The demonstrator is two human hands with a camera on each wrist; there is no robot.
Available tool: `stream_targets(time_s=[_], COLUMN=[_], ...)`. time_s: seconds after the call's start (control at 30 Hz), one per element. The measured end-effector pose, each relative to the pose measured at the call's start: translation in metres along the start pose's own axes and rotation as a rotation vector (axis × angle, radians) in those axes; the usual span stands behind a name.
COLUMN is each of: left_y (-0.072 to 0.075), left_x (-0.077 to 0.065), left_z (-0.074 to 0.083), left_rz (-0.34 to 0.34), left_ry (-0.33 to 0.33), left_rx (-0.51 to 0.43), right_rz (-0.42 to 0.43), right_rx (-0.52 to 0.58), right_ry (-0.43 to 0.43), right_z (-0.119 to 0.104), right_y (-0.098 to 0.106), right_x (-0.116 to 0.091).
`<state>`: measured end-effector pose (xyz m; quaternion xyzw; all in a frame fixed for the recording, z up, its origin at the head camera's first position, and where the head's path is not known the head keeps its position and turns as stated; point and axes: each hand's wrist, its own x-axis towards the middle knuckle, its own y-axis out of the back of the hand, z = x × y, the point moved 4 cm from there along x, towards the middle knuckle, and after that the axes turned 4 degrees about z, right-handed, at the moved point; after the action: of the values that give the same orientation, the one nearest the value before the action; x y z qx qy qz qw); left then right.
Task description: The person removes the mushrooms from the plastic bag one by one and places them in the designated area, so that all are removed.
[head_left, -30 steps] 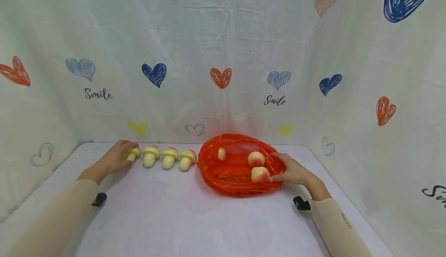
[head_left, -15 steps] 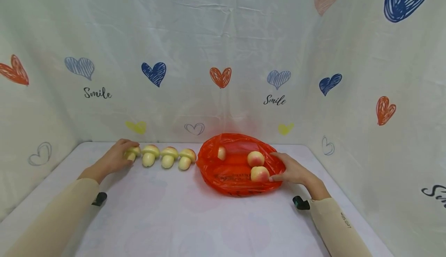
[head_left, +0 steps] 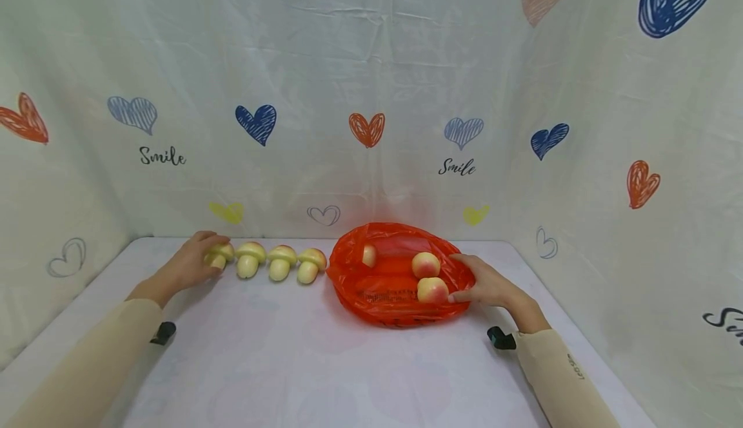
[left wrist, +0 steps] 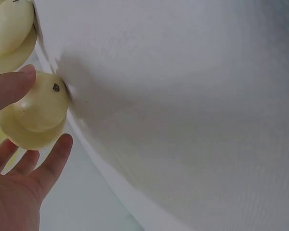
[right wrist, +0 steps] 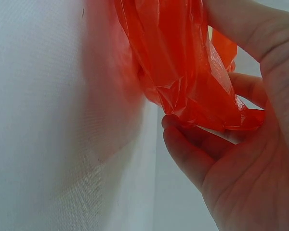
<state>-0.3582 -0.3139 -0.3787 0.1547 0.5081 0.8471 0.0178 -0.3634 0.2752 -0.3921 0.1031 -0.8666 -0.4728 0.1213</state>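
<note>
At the left end of a row of pale yellow-green mushrooms with pinkish caps, my left hand (head_left: 194,260) holds the last mushroom (head_left: 218,256). In the left wrist view the thumb lies over that mushroom (left wrist: 41,103), and the other fingers curve round its far side. Three more mushrooms, one of them a mushroom (head_left: 247,260) close beside it, continue the row to the right. My right hand (head_left: 484,282) grips the right rim of an open red plastic bag (head_left: 383,315); folds of the bag (right wrist: 183,62) lie between thumb and fingers. Inside sit pink-and-yellow peaches, including a peach (head_left: 433,291) near the right thumb.
A white cloth covers the table (head_left: 302,363), whose back edge meets a pale curtain (head_left: 313,80) printed with hearts. Curtain walls also rise at the left and right. A small black device (head_left: 164,332) sits at the left wrist, another black device (head_left: 501,338) at the right.
</note>
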Motion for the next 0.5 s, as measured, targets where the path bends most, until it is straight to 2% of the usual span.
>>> stream_targets(time_s=[0.23, 0.5], left_y=[0.007, 0.014], left_x=[-0.006, -0.012], left_z=[0.003, 0.026], left_rz=[0.045, 0.119], left_ry=[-0.015, -0.077], left_rx=[0.011, -0.054], right_rz=[0.005, 0.005], right_rx=[-0.012, -0.017], right_ry=[0.002, 0.012], right_z=[0.0, -0.001], right_y=[0.001, 0.0], right_x=[0.0, -0.001])
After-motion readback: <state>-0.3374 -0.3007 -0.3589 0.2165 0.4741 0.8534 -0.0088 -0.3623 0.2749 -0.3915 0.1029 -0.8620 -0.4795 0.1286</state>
